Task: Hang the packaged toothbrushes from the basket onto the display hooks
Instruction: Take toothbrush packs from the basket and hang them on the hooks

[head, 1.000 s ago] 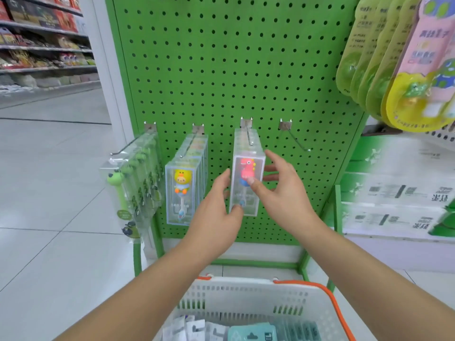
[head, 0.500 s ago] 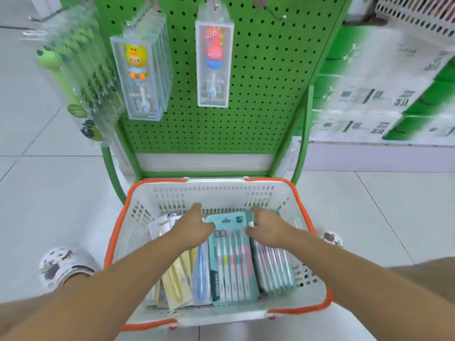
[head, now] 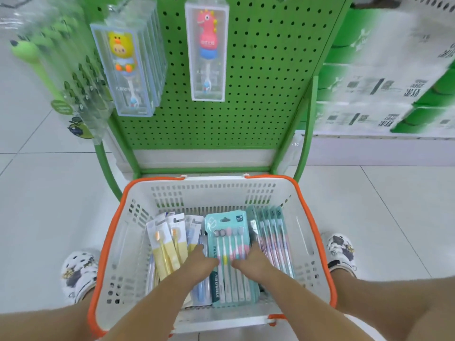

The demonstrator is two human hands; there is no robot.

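A white basket with an orange rim (head: 317, 244) stands on the floor in front of the green pegboard (head: 266, 70). A teal multi-pack of toothbrushes (head: 227, 232) lies in its middle. My left hand (head: 199, 262) grips the pack's left edge and my right hand (head: 252, 259) grips its right edge, with both thumbs on its face. Yellow toothbrush packs (head: 163, 244) and blue ones (head: 193, 232) lie to the left, and a stack of teal-and-pink packs (head: 273, 232) lies to the right. On the pegboard hang a pink dinosaur toothbrush box (head: 208, 52), yellow duck boxes (head: 128, 70) and green frog packs (head: 64, 77).
The pegboard's green frame legs (head: 307, 124) stand just behind the basket. Stacked green-and-white cartons (head: 381, 89) fill the right side. My feet in patterned clogs (head: 78, 271) flank the basket on the white tiled floor (head: 384, 217).
My hands left the pink dinosaur box on its hook and dropped into the basket. They slid from the teal pack's top edge down along its sides.
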